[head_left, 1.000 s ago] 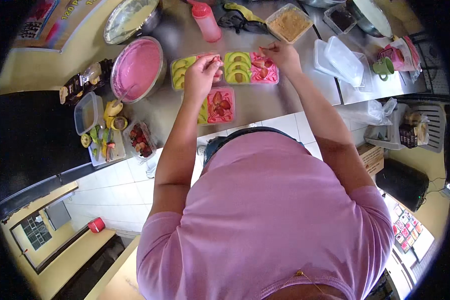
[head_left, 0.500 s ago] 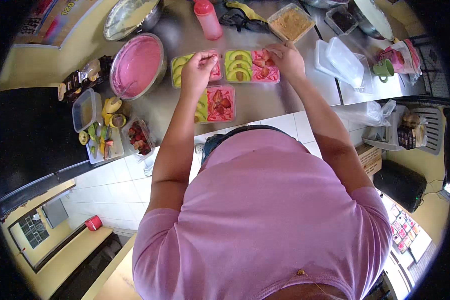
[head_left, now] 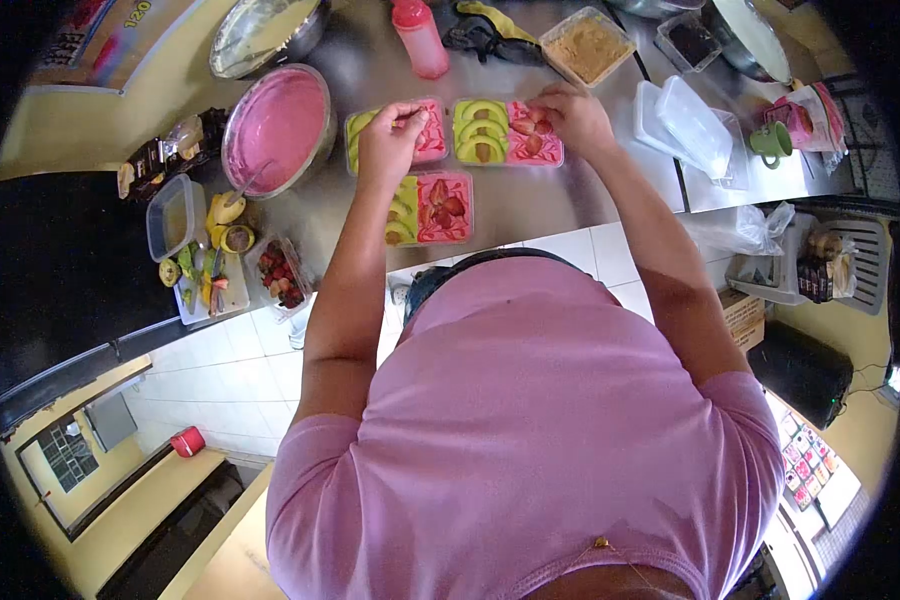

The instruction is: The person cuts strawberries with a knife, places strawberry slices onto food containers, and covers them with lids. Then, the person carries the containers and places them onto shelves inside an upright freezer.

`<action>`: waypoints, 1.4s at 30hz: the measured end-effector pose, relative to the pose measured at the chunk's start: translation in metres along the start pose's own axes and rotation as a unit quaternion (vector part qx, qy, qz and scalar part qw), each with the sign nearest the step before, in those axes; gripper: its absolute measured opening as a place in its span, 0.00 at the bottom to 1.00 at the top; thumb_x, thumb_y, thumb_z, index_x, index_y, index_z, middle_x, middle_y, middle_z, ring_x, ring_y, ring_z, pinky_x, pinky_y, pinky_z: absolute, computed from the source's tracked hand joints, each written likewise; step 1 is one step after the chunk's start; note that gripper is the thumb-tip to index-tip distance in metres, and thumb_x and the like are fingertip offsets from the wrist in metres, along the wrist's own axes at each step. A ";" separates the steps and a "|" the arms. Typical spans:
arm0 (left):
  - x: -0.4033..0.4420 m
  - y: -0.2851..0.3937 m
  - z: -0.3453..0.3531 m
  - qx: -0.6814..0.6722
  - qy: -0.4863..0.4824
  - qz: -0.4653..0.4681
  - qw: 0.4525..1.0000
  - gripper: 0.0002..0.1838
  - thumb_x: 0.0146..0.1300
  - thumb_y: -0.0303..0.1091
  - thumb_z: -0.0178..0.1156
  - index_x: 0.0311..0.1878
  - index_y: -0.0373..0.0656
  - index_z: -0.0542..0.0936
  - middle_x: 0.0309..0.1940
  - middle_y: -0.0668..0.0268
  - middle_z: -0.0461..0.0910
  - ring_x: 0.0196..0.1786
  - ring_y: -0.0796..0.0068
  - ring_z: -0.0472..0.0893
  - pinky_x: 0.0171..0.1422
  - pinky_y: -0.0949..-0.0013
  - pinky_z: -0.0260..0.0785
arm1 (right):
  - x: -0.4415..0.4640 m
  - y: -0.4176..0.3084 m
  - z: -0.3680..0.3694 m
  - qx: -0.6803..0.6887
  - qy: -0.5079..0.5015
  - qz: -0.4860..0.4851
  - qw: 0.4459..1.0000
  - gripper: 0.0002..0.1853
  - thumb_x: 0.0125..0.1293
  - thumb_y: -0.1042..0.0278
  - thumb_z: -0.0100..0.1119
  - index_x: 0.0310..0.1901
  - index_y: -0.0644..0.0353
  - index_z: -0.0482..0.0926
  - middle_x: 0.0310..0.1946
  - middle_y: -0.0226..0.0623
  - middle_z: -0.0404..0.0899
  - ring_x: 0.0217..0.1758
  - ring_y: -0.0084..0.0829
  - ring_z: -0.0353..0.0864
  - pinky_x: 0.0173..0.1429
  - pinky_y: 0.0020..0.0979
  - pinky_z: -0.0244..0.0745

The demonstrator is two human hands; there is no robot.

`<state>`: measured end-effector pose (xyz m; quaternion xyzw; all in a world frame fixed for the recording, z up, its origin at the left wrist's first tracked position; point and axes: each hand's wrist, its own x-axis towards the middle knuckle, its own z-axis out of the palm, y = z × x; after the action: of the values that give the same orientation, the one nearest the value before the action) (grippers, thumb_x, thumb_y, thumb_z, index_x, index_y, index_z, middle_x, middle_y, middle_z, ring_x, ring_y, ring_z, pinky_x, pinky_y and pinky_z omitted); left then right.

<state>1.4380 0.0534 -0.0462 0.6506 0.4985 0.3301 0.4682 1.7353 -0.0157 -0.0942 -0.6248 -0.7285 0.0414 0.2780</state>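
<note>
With the clock centred on the group of three tubs, the far left tub (head_left: 432, 142) is set at about ten o'clock, the far right tub (head_left: 510, 160) at about two and the near tub (head_left: 442, 235) at six, all rested on the metal table (head_left: 560, 205). The far right tub is filled with avocado slices (head_left: 482, 130) on its nine o'clock side and pink cream topped with strawberry pieces (head_left: 532, 128) on its three o'clock side. The left hand (head_left: 386, 142) is held over the far left tub, by which its middle is covered; its thumb and fingers are drawn toward each other, but whether anything is pinched cannot be told. The right hand (head_left: 578, 118) is held at the two o'clock edge of the far right tub, its fingers bent down by the strawberry pieces; whether one is gripped cannot be told. Further out, a bowl of pink mix (head_left: 278, 130) is placed between nine and ten o'clock, a pink bottle (head_left: 422, 45) at twelve, and a tub of brown crumbs (head_left: 587, 47) between one and two. Stacked lids (head_left: 692, 125) and a green mug (head_left: 770, 143) are seen at three, and a tub of strawberries (head_left: 278, 275) at eight, beside a cutting board (head_left: 232, 292) strewn with peels.
</note>
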 end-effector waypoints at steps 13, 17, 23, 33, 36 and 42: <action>0.009 -0.015 -0.008 0.054 0.053 0.070 0.995 0.13 0.62 0.37 0.66 0.43 0.38 0.83 0.33 0.62 0.86 0.35 0.75 0.83 0.44 0.71 0.74 | -0.002 0.000 -0.009 0.035 0.002 0.026 0.999 0.10 0.58 0.70 0.58 0.41 0.52 0.86 0.43 0.38 0.81 0.50 0.42 0.79 0.56 0.38 0.75; 0.014 -0.018 -0.010 -0.022 0.030 0.036 0.999 0.11 0.63 0.35 0.65 0.43 0.37 0.82 0.32 0.61 0.86 0.35 0.74 0.85 0.44 0.71 0.74 | -0.005 -0.004 -0.012 0.040 0.021 0.061 0.997 0.10 0.58 0.70 0.58 0.40 0.53 0.86 0.43 0.39 0.81 0.50 0.42 0.79 0.57 0.37 0.74; 0.045 -0.042 -0.022 0.097 -0.025 0.068 0.993 0.09 0.63 0.32 0.64 0.43 0.37 0.82 0.34 0.58 0.87 0.37 0.72 0.87 0.44 0.71 0.75 | -0.010 0.000 -0.005 0.042 0.021 0.070 0.996 0.10 0.58 0.69 0.58 0.40 0.53 0.87 0.45 0.39 0.81 0.51 0.43 0.79 0.58 0.38 0.74; 0.046 -0.028 -0.010 0.233 -0.074 0.064 0.968 0.09 0.59 0.31 0.66 0.42 0.39 0.81 0.37 0.59 0.86 0.37 0.67 0.86 0.44 0.65 0.75 | -0.013 -0.015 -0.018 0.047 0.085 0.078 0.992 0.11 0.58 0.72 0.58 0.42 0.52 0.86 0.44 0.38 0.81 0.49 0.43 0.79 0.56 0.38 0.74; 0.047 -0.034 -0.009 0.275 0.002 0.106 0.956 0.11 0.56 0.32 0.68 0.41 0.42 0.81 0.36 0.61 0.85 0.39 0.64 0.85 0.45 0.62 0.75 | -0.011 -0.034 -0.026 0.049 0.082 0.082 0.992 0.11 0.59 0.76 0.58 0.42 0.55 0.85 0.43 0.39 0.81 0.50 0.42 0.79 0.56 0.37 0.73; 0.020 -0.032 -0.039 0.234 0.114 0.197 0.945 0.11 0.56 0.32 0.67 0.43 0.46 0.81 0.37 0.62 0.83 0.41 0.60 0.83 0.44 0.60 0.74 | 0.012 -0.083 -0.026 0.109 0.069 0.080 0.988 0.09 0.59 0.74 0.61 0.41 0.55 0.86 0.43 0.41 0.81 0.50 0.41 0.80 0.54 0.35 0.75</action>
<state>1.3982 0.0856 -0.0632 0.7850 0.4736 0.3622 0.1683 1.6725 -0.0299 -0.0345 -0.6482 -0.6467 0.0992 0.3896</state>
